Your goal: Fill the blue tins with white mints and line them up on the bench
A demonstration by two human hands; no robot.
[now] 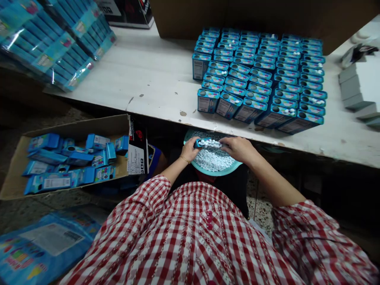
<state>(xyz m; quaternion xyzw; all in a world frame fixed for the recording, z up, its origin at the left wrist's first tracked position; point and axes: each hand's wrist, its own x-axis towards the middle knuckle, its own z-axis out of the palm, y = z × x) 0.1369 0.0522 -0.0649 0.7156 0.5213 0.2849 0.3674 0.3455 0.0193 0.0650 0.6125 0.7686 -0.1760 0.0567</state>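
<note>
My left hand point(189, 149) is closed around a small blue box point(200, 143) heaped with white pellets, held over a teal bowl point(208, 170) full of the same white pellets on my lap. My right hand point(237, 148) rests on the pellets at the box's right end, fingers curled and pressed against them. Both hands sit just under the table's front edge. Above them, on the white table point(148, 83), stand several rows of upright blue boxes point(261, 75) with open round holes on top.
A cardboard carton point(18, 174) at my left holds several loose blue boxes. Wrapped packs of blue boxes point(56, 39) lie at the table's far left. A large brown carton point(267, 16) stands behind the rows. Grey blocks point(353, 87) sit at the right.
</note>
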